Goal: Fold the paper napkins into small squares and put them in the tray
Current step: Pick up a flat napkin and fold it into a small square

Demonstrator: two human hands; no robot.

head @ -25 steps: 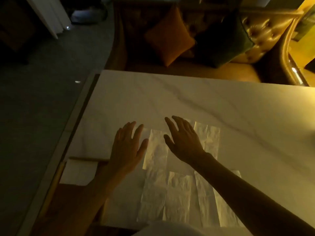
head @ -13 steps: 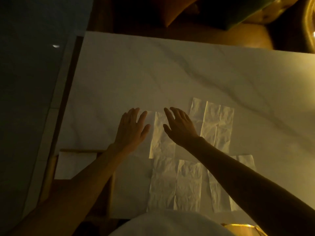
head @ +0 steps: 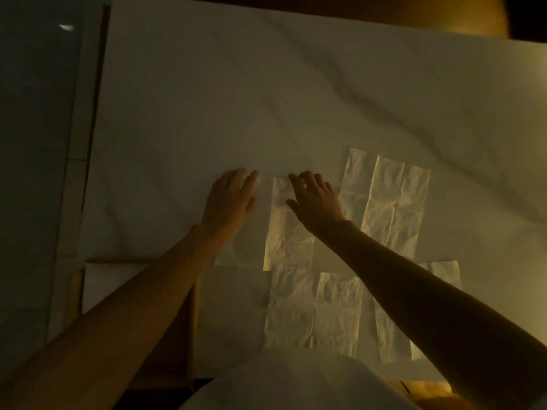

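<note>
Your view has dropped closer to the dim marble table [head: 207, 99], where your left hand [head: 228, 202] and right hand [head: 316, 202] lie spread, gripping nothing, on the unfolded napkins [head: 393, 208], wooden tray [head: 189, 321] at your left.

Dim, warm light; fine detail lost. Tray [head: 88, 284] at near-left table [head: 207, 99] edge mostly hidden under left forearm; contents unreadable. Far-left napkin [head: 284, 232] partly covered by left hand [head: 228, 202] and right hand [head: 315, 202]. Near-right napkin [head: 444, 269] crossed by right forearm. Nearest napkin [head: 313, 315] edges hidden by clothing.
</note>
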